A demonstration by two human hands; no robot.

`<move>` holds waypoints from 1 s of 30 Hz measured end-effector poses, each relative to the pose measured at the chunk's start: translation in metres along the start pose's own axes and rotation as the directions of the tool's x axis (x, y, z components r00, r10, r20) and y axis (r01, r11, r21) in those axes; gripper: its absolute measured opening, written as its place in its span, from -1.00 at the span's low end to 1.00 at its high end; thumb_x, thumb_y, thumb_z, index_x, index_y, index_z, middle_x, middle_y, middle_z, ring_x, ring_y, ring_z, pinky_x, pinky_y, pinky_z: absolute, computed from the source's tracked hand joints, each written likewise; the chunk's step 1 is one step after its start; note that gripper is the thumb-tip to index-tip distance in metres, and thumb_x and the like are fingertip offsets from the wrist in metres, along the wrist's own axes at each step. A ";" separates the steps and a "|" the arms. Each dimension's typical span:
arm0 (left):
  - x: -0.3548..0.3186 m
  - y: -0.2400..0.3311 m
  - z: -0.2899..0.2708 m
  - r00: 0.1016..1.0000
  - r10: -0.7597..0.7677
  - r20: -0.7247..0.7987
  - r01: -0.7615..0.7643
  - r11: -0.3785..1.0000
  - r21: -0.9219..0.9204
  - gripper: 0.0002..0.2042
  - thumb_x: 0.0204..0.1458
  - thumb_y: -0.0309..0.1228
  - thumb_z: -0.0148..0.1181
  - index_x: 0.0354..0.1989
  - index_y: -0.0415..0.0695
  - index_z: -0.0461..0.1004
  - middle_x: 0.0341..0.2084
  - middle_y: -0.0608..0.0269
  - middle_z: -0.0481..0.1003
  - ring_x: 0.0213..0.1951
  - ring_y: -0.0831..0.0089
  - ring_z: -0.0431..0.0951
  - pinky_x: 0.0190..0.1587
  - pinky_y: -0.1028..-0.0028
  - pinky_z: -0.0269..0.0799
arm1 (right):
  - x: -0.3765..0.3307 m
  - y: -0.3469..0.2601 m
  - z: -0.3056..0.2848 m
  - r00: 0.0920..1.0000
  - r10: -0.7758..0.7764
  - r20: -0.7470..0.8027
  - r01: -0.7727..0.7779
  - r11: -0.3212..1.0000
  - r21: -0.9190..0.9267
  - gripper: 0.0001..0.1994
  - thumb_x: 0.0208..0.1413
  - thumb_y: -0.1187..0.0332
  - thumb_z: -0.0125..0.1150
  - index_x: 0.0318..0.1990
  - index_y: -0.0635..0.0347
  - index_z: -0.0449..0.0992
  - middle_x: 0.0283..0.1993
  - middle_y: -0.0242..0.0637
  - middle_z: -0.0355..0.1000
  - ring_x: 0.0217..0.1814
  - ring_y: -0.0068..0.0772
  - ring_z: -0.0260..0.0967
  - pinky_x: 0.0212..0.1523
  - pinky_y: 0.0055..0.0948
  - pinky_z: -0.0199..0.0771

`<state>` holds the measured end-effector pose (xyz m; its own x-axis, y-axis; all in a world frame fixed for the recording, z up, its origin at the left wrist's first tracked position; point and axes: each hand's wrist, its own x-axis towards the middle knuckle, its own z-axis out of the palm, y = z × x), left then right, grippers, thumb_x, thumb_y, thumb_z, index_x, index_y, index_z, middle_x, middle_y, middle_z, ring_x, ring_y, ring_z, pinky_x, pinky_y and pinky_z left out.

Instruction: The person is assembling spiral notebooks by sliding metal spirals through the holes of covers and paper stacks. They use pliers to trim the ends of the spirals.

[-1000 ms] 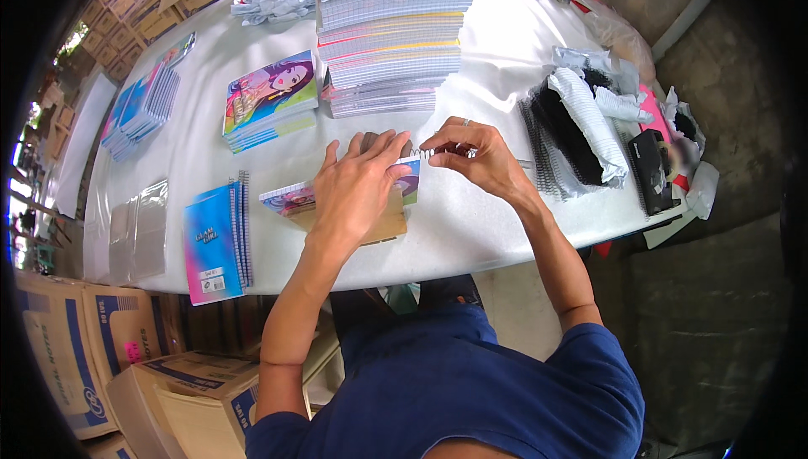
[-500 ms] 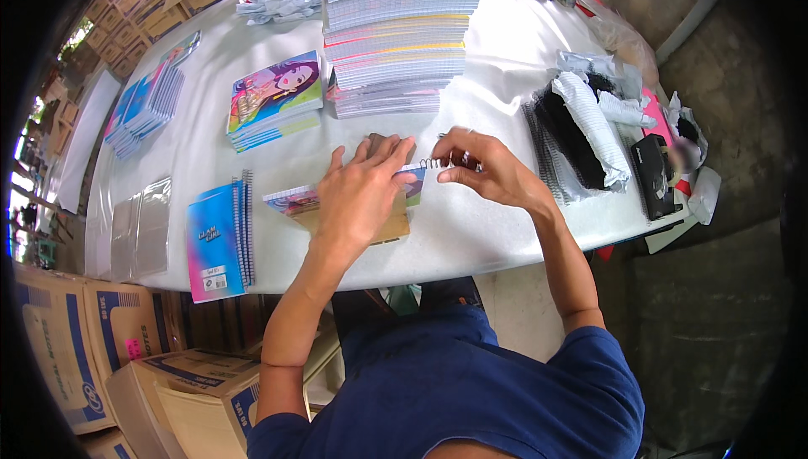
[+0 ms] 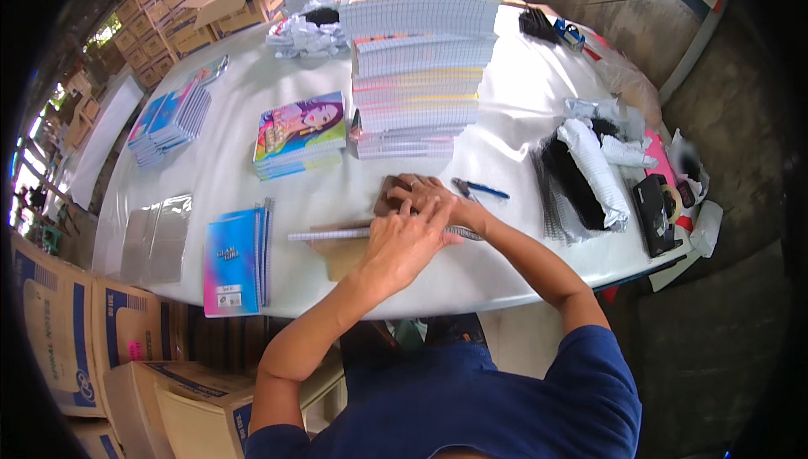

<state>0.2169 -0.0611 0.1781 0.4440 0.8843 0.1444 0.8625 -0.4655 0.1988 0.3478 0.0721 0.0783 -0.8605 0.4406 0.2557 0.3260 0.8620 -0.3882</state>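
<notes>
A spiral notebook (image 3: 337,240) with a brown cardboard back lies near the front edge of the white table (image 3: 505,265). It is turned so its wire spine runs left to right and the brown board shows. My left hand (image 3: 402,247) lies over its right part, fingers together and pressing. My right hand (image 3: 421,194) sits just beyond, partly under the left fingers, gripping the brown far edge. A blue pen (image 3: 481,190) lies just to the right of my hands.
A tall stack of notebooks (image 3: 417,80) stands behind my hands, with a colourful stack (image 3: 299,135) to its left. Blue notebooks (image 3: 236,261), clear sleeves (image 3: 156,240), black and white wire bindings (image 3: 581,173) and cardboard boxes (image 3: 59,333) surround the table.
The notebook lay flat with its colourful cover up and my right hand at the wire. It is now turned over to its brown back, and both hands have closed together on it.
</notes>
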 end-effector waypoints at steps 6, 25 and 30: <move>-0.015 -0.017 0.011 0.943 -0.105 -0.315 0.139 0.986 0.088 -0.02 -0.16 0.00 0.31 0.42 0.04 -0.13 0.19 0.02 0.33 0.06 0.00 0.47 0.10 0.08 0.40 | -0.026 -0.008 -0.085 0.966 0.203 0.163 -0.256 0.626 0.736 -0.54 0.10 0.07 0.22 0.01 0.25 0.56 -0.07 -0.04 0.54 0.02 -0.14 0.45 0.09 -0.26 0.38; -0.022 -0.031 -0.001 0.917 -0.218 -0.334 0.217 0.975 -0.040 -0.02 -0.22 -0.11 0.38 0.41 0.09 -0.08 0.05 0.18 0.46 -0.03 0.09 0.54 0.09 0.07 0.39 | -0.031 -0.025 -0.090 0.970 0.129 0.208 -0.244 0.527 0.814 -0.49 0.01 0.04 0.33 -0.11 0.39 0.60 0.02 0.05 0.48 0.19 -0.10 0.32 0.21 -0.14 0.25; -0.025 -0.039 0.001 0.879 -0.199 -0.433 0.207 0.978 -0.029 -0.01 -0.29 -0.11 0.42 0.40 0.25 -0.03 -0.14 0.03 0.56 -0.13 0.08 0.58 0.08 0.11 0.44 | -0.040 -0.014 -0.078 0.992 0.115 0.058 -0.072 0.117 0.991 -0.54 0.03 0.05 0.33 -0.17 0.35 0.63 0.02 -0.02 0.49 0.16 -0.14 0.34 0.19 -0.18 0.23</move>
<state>0.1721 -0.0653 0.1658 0.1137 0.8542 0.5073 0.9284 -0.2732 0.2519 0.4081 0.0619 0.1429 -0.8385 0.5217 0.1573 -0.2878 -0.1789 -0.9408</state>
